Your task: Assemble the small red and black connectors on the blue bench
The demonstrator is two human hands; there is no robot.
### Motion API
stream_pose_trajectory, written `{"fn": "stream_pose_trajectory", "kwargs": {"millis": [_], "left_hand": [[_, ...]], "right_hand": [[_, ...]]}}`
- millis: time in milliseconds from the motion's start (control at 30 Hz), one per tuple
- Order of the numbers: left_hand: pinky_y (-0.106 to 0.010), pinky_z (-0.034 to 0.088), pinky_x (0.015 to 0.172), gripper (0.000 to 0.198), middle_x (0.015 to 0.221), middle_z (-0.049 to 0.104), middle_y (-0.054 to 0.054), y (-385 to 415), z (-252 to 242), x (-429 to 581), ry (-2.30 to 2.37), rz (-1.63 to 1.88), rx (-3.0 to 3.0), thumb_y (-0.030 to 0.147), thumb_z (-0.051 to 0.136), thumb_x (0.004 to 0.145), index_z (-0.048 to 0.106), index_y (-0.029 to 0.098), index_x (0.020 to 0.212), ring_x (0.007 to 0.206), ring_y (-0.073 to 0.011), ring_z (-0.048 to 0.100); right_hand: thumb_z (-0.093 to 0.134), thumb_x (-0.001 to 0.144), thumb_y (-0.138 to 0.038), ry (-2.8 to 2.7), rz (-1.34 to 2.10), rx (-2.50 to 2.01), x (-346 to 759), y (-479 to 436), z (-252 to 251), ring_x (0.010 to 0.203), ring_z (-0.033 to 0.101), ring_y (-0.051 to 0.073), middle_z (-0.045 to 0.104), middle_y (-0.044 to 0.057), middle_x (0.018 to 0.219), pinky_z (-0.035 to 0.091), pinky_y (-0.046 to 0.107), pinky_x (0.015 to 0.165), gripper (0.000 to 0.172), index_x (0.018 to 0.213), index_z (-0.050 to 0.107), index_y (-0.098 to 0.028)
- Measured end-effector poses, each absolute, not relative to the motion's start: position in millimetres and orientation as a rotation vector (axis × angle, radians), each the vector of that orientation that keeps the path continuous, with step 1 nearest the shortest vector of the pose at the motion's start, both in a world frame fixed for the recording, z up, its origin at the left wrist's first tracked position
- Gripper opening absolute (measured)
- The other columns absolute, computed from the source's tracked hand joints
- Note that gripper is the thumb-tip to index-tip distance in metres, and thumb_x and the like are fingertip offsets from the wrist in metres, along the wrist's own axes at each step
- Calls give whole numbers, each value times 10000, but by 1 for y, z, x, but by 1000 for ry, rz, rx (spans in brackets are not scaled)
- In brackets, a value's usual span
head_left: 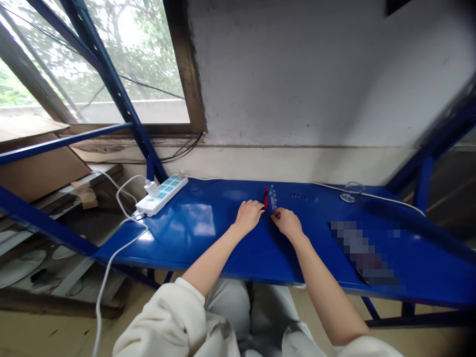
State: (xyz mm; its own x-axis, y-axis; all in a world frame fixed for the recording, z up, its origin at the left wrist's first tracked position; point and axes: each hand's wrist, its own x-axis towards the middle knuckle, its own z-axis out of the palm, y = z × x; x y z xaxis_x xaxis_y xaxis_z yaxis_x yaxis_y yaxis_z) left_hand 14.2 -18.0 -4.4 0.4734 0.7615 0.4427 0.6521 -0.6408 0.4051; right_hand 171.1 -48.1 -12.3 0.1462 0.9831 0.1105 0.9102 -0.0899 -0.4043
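Observation:
A short line of small red and black pieces (pixel 266 197) lies on the blue tabletop (pixel 208 203) in front of me. Just to its right runs a line of small clear pieces (pixel 273 197), too small to name. My left hand (pixel 250 216), palm down with the fingers drawn together, has its fingertips at the near end of the red line. Whatever is under those tips is hidden. My right hand (pixel 288 223) is closed in a pinch just below the clear pieces. I cannot make out what it holds, if anything.
Several tiny clear bits (pixel 296 195) lie farther right. A clear ring-shaped object (pixel 347 197) sits near the back, beside a white cable. A blurred-out flat item (pixel 362 253) lies at right. At left stands a white power strip (pixel 162 194) with a plugged-in charger and hanging cord.

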Motion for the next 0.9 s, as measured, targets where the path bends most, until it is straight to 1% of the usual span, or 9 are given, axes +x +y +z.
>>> {"fn": "stream_pose_trajectory", "kwargs": {"millis": [100, 200, 300, 367, 433, 533, 700, 900], "left_hand": [[-314, 337, 762, 142, 818, 617, -59, -10, -4, 8, 1228, 1005, 2432, 215, 522, 775, 638, 200, 854, 775, -179, 514], [-272, 373, 698, 114, 770, 607, -44, 0, -2, -6, 1204, 1225, 2189, 219, 556, 744, 624, 186, 831, 676, -139, 508], [-239, 385, 673, 109, 783, 599, -37, 6, 1, -24, 1187, 1508, 1901, 238, 558, 738, 607, 179, 817, 665, -116, 511], [-224, 375, 651, 113, 773, 594, -29, 7, 2, -35, 1178, 1594, 1771, 247, 565, 730, 602, 180, 814, 678, -111, 516], [-213, 358, 618, 126, 758, 591, -23, 5, 1, -42, 1179, 1609, 1691, 256, 571, 726, 598, 179, 821, 688, -111, 521], [-208, 344, 590, 139, 753, 591, -20, 2, -1, -47, 1181, 1612, 1654, 275, 570, 730, 592, 172, 819, 699, -113, 530], [-210, 344, 576, 142, 760, 600, -20, 2, -3, -46, 1174, 1587, 1693, 278, 571, 733, 590, 165, 817, 706, -116, 540], [-215, 353, 586, 129, 776, 598, -21, 1, -4, -46, 1161, 1575, 1721, 264, 556, 747, 583, 168, 828, 715, -114, 542]], "right_hand": [[477, 776, -260, -1885, 235, -2015, 167, -51, -11, 650, 589, 183, 632, 75, 737, 295, 240, 499, 135, 816, 582, -186], [427, 809, -252, -1948, 230, -1890, 157, -53, -1, 653, 585, 177, 631, 65, 743, 288, 236, 506, 139, 844, 548, -192], [389, 837, -261, -1971, 238, -1759, 142, -50, 16, 638, 574, 160, 632, 59, 754, 292, 231, 510, 156, 877, 524, -195], [397, 839, -280, -1971, 226, -1738, 131, -45, 25, 622, 566, 154, 632, 61, 744, 290, 231, 507, 156, 866, 523, -193], [432, 826, -304, -1988, 213, -1756, 121, -38, 29, 599, 556, 149, 629, 62, 728, 282, 231, 497, 151, 828, 532, -191], [462, 809, -318, -2003, 206, -1808, 110, -31, 22, 582, 548, 140, 625, 51, 719, 263, 227, 483, 146, 795, 536, -193], [457, 811, -330, -2012, 212, -1823, 106, -31, 1, 586, 550, 132, 610, 19, 690, 252, 216, 477, 151, 795, 524, -196], [445, 816, -340, -1983, 203, -1778, 107, -35, 0, 586, 544, 125, 598, 10, 668, 242, 211, 473, 158, 781, 509, -200]]}}
